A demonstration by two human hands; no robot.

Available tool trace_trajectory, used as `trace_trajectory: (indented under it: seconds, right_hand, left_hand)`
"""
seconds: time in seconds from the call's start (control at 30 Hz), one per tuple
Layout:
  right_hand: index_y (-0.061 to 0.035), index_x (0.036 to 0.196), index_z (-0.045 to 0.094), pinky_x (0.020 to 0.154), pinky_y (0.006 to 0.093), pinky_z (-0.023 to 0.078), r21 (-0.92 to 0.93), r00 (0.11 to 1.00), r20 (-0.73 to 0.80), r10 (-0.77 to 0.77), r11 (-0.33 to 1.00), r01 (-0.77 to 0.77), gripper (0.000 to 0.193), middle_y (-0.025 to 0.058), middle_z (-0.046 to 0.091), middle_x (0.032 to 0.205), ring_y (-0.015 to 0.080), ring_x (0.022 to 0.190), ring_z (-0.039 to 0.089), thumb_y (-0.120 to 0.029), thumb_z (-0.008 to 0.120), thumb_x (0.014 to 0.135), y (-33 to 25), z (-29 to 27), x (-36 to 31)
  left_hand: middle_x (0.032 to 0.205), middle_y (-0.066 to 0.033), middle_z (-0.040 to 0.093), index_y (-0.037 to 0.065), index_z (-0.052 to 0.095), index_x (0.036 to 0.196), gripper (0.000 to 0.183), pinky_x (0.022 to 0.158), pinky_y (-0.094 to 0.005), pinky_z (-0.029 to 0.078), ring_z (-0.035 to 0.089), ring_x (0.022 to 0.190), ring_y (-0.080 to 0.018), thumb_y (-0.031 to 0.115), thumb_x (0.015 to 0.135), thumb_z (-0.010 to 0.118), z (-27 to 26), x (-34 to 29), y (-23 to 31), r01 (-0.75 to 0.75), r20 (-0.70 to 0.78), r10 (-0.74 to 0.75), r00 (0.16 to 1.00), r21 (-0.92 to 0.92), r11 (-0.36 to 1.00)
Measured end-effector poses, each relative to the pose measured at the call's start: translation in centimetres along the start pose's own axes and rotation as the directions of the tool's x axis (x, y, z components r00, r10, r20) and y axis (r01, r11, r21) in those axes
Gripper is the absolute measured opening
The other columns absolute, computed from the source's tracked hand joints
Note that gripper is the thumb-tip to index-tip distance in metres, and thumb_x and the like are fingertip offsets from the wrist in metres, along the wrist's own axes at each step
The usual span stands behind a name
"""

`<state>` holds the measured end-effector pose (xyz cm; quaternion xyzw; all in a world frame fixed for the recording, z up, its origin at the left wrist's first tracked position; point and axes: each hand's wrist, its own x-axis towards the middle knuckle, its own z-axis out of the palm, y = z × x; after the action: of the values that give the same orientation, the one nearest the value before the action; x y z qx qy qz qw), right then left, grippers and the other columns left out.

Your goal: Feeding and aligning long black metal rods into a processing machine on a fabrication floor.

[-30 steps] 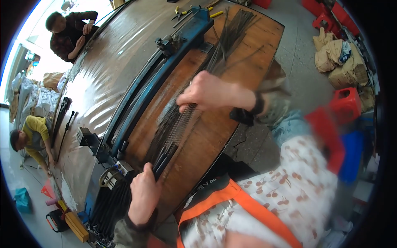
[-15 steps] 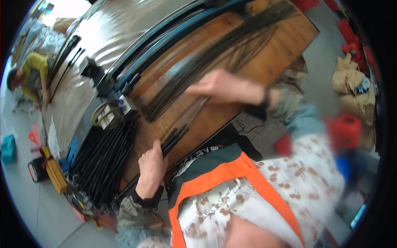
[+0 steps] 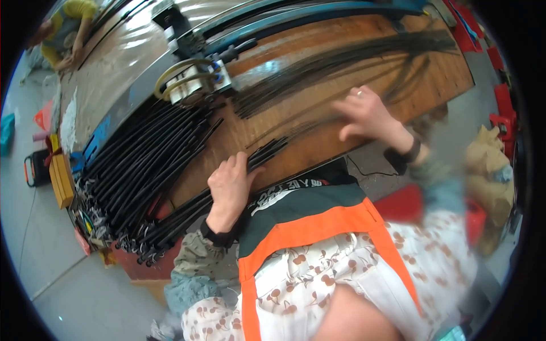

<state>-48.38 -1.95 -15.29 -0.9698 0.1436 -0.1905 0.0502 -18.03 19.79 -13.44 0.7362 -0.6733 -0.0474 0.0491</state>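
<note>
My left hand (image 3: 227,184) is closed round a small bundle of black tubes (image 3: 269,150) at the table's near edge. Their ends stick out to the right past my thumb, and the rest runs back to the lower left. Thin dark wires (image 3: 311,127) extend from these ends over the wood toward my right hand (image 3: 367,117). That hand hovers to the right with thumb and fingers apart, its fingertips slightly blurred, and nothing shows in its grasp. A large pile of black tubes (image 3: 151,150) lies to the left of my left hand.
Long dark wires (image 3: 335,63) lie across the wooden table (image 3: 438,77). A small machine with a looped hose (image 3: 190,82) stands beside the pile, before a blue rail (image 3: 296,25). At the far left another person (image 3: 71,34) works. A yellow box (image 3: 60,181) and red containers (image 3: 503,116) flank the table.
My right hand has moved right, off the wires by the tube ends, and its fingers have spread. My left hand still grips the tubes. The whole view has turned and shifted.
</note>
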Motion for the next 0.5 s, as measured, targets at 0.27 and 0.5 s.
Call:
trace_trajectory:
  seconds: [0.27,0.5]
  right_hand:
    - [-0.0053,0.088,0.058,0.076,0.0433,0.051,0.141,0.976,0.21,-0.056,0.99,0.027,0.012,0.0103,0.057,0.086,0.0318,0.085,0.058,-0.004,0.065,0.077,-2.2,-0.1,7.1]
    - [-0.0043,0.087,0.054,0.072,0.0464,0.052,0.048,0.905,0.418,0.071,0.994,-0.1,0.021,0.0138,0.056,0.089,0.0362,0.087,0.058,0.0,0.06,0.068,-2.8,-0.6,9.7]
  left_hand:
    - [0.098,-0.003,0.057,0.016,0.064,0.113,0.047,0.084,-0.04,0.04,0.055,0.096,-0.0215,0.043,0.076,0.075,-0.2,-0.5,-0.1,-0.196,-0.387,0.151,0.909,-0.077,0.978]
    - [0.092,-0.0005,0.06,0.017,0.064,0.1,0.022,0.08,-0.0401,0.039,0.056,0.09,-0.0222,0.024,0.081,0.073,-7.0,-2.9,-9.5,0.242,-0.371,-0.175,0.912,0.14,0.96]
